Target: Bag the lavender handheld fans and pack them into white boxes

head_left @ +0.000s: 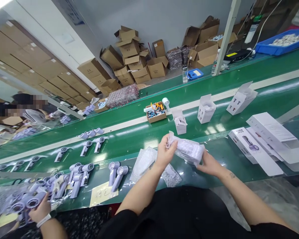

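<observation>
A bubble-wrapped bundle (188, 149), pale lavender through the film, is held up over the near edge of the bench. My left hand (165, 151) grips its left end, thumb on top. At the right end, the fingers of my right hand (208, 162) close on its lower corner. Loose bubble wrap bags (146, 161) lie beneath my left forearm. To their left rest two lavender handheld fans (119, 176), partly over a yellow paper (104, 194) with handwriting. Open white boxes (180, 123) stand beyond the bundle on the green belt.
Flattened-looking printed white boxes (251, 146) lie at the right. A small carton of parts (156, 114) sits on the belt. At lower left, a co-worker's hand (41, 209) holds a fan beside a pile of fans. Several cardboard boxes (129, 48) are stacked behind.
</observation>
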The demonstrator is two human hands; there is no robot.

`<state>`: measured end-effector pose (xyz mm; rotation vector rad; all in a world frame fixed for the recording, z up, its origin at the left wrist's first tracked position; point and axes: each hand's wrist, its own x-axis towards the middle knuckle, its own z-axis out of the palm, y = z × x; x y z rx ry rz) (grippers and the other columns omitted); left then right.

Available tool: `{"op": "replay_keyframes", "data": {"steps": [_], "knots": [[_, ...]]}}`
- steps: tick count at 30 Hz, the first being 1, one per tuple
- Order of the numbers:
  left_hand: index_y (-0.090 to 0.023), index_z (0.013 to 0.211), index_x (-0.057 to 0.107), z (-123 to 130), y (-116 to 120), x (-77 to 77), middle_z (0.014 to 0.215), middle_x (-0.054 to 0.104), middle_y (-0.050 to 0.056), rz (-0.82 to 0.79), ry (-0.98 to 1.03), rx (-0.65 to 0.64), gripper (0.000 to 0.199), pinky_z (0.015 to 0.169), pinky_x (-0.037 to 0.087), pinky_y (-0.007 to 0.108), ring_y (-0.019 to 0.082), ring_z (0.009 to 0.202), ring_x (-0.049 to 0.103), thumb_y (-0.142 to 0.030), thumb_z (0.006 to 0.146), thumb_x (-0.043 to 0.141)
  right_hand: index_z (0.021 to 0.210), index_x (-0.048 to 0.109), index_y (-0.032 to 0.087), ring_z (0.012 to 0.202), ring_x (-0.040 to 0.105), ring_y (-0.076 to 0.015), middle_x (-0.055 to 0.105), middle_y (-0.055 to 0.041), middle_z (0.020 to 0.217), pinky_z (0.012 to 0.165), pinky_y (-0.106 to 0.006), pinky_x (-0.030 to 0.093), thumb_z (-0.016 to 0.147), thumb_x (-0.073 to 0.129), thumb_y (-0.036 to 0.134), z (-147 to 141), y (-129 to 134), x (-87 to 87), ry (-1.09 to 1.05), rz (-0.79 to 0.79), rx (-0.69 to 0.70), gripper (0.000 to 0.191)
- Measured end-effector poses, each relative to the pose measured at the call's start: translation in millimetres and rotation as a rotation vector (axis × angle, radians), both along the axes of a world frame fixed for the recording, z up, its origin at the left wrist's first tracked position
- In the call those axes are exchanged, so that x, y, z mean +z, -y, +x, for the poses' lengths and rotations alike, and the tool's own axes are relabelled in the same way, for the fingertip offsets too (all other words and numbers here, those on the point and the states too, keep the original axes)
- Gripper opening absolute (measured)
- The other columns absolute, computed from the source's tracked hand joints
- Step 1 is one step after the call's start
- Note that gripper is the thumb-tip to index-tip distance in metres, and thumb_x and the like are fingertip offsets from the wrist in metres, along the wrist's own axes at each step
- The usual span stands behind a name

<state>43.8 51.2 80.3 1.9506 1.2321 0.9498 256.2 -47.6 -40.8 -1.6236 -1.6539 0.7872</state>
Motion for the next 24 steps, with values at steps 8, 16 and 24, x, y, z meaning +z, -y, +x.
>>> {"op": "replay_keyframes", "data": {"steps": [8, 16, 24], "knots": [[-0.016, 0.115, 0.052, 26.8, 39.6, -47.1, 0.099, 0.061, 0.012, 0.318, -0.460, -0.119, 0.032, 0.084, 0.047, 0.039, 0.024, 0.094, 0.056, -0.026, 0.085, 0.049, 0.124, 0.028, 0.021, 0.103, 0.059, -0.0279, 0.051, -0.0147, 0.120, 0.087, -0.043, 0.048, 0.072, 0.060, 0.031, -7.6, -3.9, -5.9, 0.026, 0.106, 0.052, 0.061], [-0.017, 0.106, 0.058, 50.3, 52.0, -61.8, 0.110, 0.059, 0.011, 0.293, -0.765, -0.525, 0.028, 0.105, 0.035, 0.042, 0.024, 0.113, 0.049, -0.033, 0.092, 0.040, 0.133, 0.030, 0.026, 0.114, 0.055, -0.0298, 0.049, -0.0143, 0.131, 0.091, -0.048, 0.048, 0.075, 0.062, 0.032, 15.7, 4.6, 1.0, -0.142, 0.054, 0.180, 0.066], [-0.022, 0.130, 0.043, 44.2, 62.8, -78.0, 0.138, 0.043, 0.011, 0.314, -0.868, -0.508, 0.055, 0.104, 0.026, 0.061, 0.032, 0.127, 0.036, -0.041, 0.081, 0.060, 0.108, 0.064, 0.024, 0.126, 0.039, -0.0341, 0.055, -0.0092, 0.131, 0.104, -0.063, 0.025, 0.088, 0.047, 0.035, 72.0, -120.5, 57.9, 0.370, 0.354, -0.030, 0.029]]}}
